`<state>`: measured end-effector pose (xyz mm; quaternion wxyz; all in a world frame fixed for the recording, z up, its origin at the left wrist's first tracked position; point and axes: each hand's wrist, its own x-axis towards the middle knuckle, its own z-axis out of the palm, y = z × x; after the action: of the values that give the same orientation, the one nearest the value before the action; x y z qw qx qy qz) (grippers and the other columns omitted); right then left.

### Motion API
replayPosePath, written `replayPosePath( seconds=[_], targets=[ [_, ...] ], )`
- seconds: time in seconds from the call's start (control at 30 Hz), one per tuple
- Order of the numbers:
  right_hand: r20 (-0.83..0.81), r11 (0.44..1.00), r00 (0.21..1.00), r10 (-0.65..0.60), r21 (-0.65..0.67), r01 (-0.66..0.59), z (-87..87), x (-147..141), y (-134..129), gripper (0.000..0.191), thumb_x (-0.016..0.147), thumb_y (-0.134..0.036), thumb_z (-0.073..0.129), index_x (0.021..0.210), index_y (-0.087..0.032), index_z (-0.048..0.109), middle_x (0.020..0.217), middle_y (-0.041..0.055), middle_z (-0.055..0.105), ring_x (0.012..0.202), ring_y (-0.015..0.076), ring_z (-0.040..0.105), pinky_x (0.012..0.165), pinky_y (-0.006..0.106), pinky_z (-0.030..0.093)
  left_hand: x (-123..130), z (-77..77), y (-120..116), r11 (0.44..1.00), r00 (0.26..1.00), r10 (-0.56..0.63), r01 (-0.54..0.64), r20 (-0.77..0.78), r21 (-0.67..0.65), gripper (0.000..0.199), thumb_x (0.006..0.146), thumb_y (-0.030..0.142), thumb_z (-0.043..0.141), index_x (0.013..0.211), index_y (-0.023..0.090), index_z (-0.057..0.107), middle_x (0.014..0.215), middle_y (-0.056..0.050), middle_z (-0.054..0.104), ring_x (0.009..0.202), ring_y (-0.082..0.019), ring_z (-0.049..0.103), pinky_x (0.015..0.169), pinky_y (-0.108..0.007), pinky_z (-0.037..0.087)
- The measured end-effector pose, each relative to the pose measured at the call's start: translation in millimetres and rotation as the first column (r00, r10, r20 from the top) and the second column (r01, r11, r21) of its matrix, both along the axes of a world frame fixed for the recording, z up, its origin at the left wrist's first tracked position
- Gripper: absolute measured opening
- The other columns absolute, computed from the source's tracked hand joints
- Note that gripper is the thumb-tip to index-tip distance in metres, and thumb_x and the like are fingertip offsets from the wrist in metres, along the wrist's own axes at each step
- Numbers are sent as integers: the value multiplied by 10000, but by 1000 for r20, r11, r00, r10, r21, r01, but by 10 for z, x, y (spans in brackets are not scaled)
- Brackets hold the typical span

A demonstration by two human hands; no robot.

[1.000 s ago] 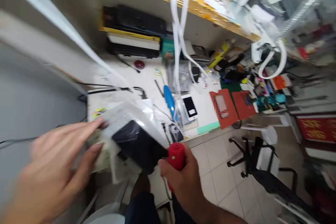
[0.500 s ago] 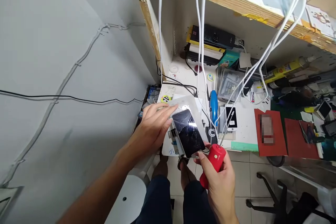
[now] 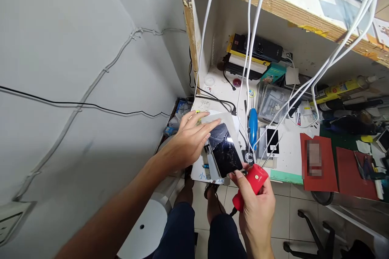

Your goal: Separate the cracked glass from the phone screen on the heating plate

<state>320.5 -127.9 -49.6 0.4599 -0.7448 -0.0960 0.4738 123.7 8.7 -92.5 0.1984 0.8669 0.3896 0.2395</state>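
Observation:
A phone with a cracked black screen (image 3: 227, 151) lies tilted on a grey plate (image 3: 231, 123) at the bench's front left. My left hand (image 3: 193, 137) rests with outstretched fingers over the phone's upper left end and the plate. In my right hand (image 3: 255, 206) is a red handheld tool (image 3: 253, 184); thin metal rods stick out from its top, pointing up and right. Fingertips of that same hand touch the phone's lower right corner. A small metal part (image 3: 208, 149) shows at the phone's left side, partly covered by the left hand.
White cables (image 3: 322, 71) hang across the bench from the shelf (image 3: 273, 4). A blue-handled tool (image 3: 252, 127) and a white phone (image 3: 272, 141) lie to the right. Red mats (image 3: 358, 174) are further right. A grey wall (image 3: 75, 48) bounds the left, and a white round stool (image 3: 146, 226) stands below.
The whole view has shifted, so the bench sits farther right and slightly lower. My left fingers reach farther over the phone's upper end. My right hand still holds the red tool.

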Motion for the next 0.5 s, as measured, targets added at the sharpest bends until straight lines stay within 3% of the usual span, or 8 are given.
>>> replayPosePath(
  seconds=[0.13,0.33,0.5],
  targets=[
    [115,997,991,76,-37,-72,54,1,4,757,723,-629,939,1295,-187,716,930,62,806,744,208,750,582,257,540,7,31,53,1000,1000,-9,9,8,-13,522,1084,156,399,1593,154,511,1500,-147,672,1494,-329,491,1304,-650,292],
    [291,978,936,196,-125,-166,117,85,-108,722,758,-672,884,1299,-210,759,1055,82,820,918,250,771,814,331,601,-18,29,86,999,1000,23,-23,11,-44,519,1084,171,396,1584,155,535,1457,-156,711,1485,-345,509,1273,-681,330],
    [336,964,916,220,-217,-152,2,193,-156,807,691,-727,890,1305,-220,752,921,43,789,770,230,736,713,324,569,-36,-26,78,999,999,34,-34,20,-26,533,1080,163,398,1598,168,524,1500,-146,689,1491,-348,506,1270,-676,336]
  ],
)
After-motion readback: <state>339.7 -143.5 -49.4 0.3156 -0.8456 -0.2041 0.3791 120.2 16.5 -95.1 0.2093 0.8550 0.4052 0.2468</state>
